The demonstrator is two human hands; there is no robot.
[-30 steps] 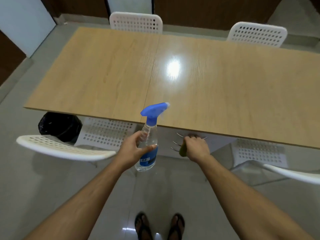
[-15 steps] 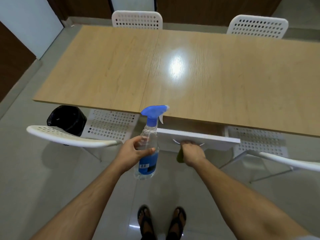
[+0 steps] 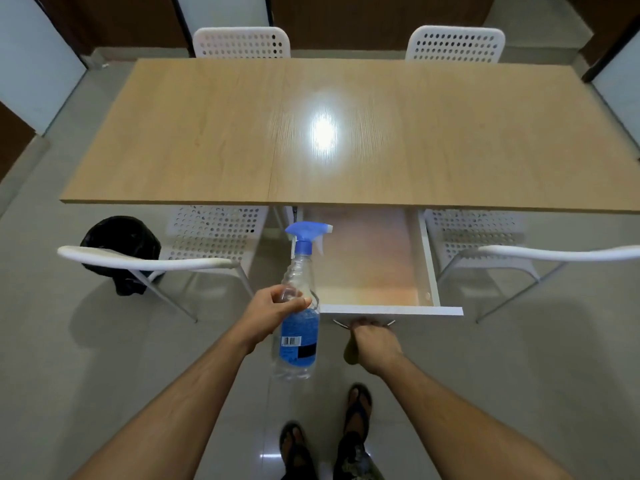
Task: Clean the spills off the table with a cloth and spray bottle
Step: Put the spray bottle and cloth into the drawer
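Now the spray bottle (image 3: 298, 306) is held upright by the left hand (image 3: 273, 315), whose fingers are wrapped around its clear middle part. It is kept in the air in front of the table (image 3: 207, 133), just beside the left front corner of the drawer (image 3: 391, 310). Its blue nozzle (image 3: 306, 232) is seen just below the near edge of the table.

The drawer is pulled far out from under the near edge, and its pale bottom is shown. Its metal handle (image 3: 362, 323) is grasped by the curled fingers of the right hand (image 3: 372, 342). A yellow-green cloth (image 3: 350, 351) is also kept in this hand, and only a small part of it is seen under the palm.

Two white chairs (image 3: 156, 263) are placed on the near side, one at each side of the drawer, and the person's feet (image 3: 325, 441) are seen in the gap of open floor between them. A black bin (image 3: 121, 251) is placed behind the left chair. Two more chairs are pushed against the far edge. A bright reflection (image 3: 323, 133) is seen on the wooden top.
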